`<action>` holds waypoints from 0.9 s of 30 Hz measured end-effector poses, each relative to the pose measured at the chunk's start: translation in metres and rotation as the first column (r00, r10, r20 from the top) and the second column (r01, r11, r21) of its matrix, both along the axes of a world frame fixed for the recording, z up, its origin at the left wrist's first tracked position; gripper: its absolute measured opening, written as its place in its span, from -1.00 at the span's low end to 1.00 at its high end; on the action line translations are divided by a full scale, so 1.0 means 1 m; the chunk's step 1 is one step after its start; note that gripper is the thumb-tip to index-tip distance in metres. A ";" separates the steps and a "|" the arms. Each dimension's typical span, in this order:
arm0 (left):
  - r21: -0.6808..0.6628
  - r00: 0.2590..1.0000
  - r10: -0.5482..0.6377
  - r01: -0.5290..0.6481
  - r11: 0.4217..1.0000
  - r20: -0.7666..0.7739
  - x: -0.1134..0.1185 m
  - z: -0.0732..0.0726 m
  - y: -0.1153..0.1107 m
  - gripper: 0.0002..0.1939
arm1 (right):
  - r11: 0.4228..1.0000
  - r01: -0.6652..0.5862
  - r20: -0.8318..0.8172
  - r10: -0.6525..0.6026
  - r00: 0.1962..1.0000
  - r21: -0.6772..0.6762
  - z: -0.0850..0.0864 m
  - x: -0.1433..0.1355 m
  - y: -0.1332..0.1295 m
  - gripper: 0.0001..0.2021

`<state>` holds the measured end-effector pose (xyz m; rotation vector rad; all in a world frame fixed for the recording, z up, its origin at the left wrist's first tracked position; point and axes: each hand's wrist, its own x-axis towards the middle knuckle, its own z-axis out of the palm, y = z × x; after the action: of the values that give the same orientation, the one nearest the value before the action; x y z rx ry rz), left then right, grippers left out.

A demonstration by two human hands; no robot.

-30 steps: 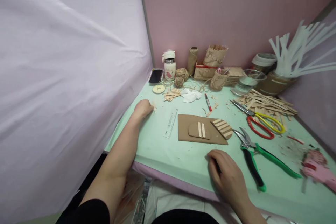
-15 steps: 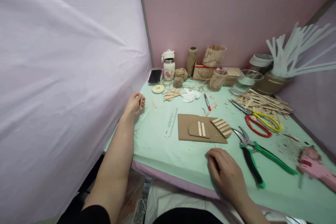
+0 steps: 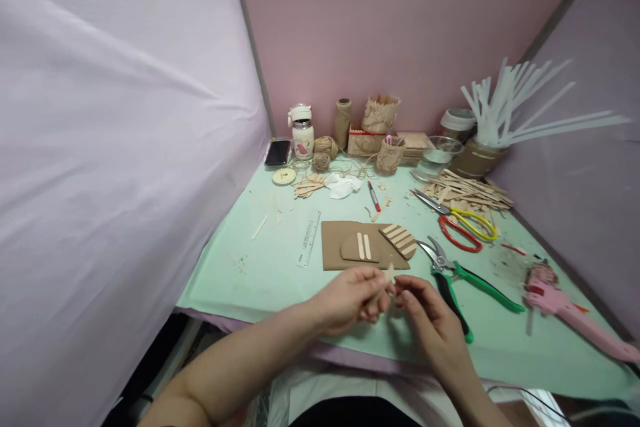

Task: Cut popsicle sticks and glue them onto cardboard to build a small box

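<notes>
Item 1: wooden piece (image 3: 389,273), small and pale, held above the near edge of the table (image 3: 273,270). Its exposed end projects past the left thumb and forefinger; the remainder is largely covered by the fingers.

Item 2: left hand (image 3: 356,295), fingers pinched on the wooden piece.

Item 3: right hand (image 3: 434,320), fingers curled, tips just beside the left fingertips and the wooden piece; whether they touch or grip it cannot be told.

Item 4: cardboard sheet (image 3: 332,255), flat, just beyond the hands. Upon it: a rounded cardboard piece (image 3: 349,251) bearing two short sticks (image 3: 363,246), and a striped piece (image 3: 399,242) at the right end.

Item 5: clear ruler (image 3: 309,240), left of the sheet.

Item 6: pruning shears (image 3: 445,265), green-and-black handles, blades parted, right of the sheet.
</notes>
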<state>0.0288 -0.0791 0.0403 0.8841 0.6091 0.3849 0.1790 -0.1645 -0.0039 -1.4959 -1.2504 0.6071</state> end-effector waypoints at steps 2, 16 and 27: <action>0.053 0.994 -0.101 0.103 0.993 -0.027 0.014 -0.006 -0.011 -0.50 | 0.995 -0.023 -0.137 0.010 0.991 -0.095 0.014 0.007 -0.003 -0.69; 0.425 0.823 -0.391 0.553 0.717 -0.412 0.001 0.006 -0.004 -0.76 | 0.878 0.479 -0.083 -0.475 0.876 0.026 0.044 0.061 -0.019 -0.85; 0.426 0.976 -0.158 0.208 0.881 -0.149 0.041 0.003 0.008 -0.92 | 0.998 0.056 0.205 -0.048 0.978 -0.035 0.059 0.035 -0.011 -0.71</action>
<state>0.0700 -0.0713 0.0431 1.3962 0.5409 0.3061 0.2143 -0.1759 0.0549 -1.6526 -1.3566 0.4550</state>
